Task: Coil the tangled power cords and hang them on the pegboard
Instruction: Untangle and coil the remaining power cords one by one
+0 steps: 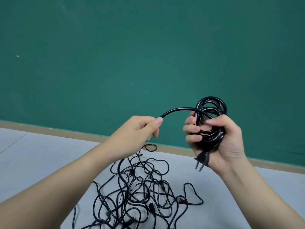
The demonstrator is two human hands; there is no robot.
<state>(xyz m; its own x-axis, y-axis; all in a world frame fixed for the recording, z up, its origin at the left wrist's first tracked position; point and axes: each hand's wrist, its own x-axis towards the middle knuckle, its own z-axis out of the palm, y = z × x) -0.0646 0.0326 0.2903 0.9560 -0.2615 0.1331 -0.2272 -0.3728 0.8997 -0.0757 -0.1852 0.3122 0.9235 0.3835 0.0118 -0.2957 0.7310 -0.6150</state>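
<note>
My right hand [219,139] grips a tight coil of thick black power cord [210,119], held up in front of the green wall. The cord's two-pin plug [201,160] sticks out below my palm. A loose stretch of the same cord [178,110] arcs left from the coil to my left hand [140,129], which pinches it between thumb and fingers. Below my hands a tangled heap of thin black cords [142,192] lies spread on the grey floor. No pegboard is in view.
A green wall [148,47] fills the upper view, with a tan baseboard [49,128] along its foot. The grey floor [33,162] stretches left and right of the tangle.
</note>
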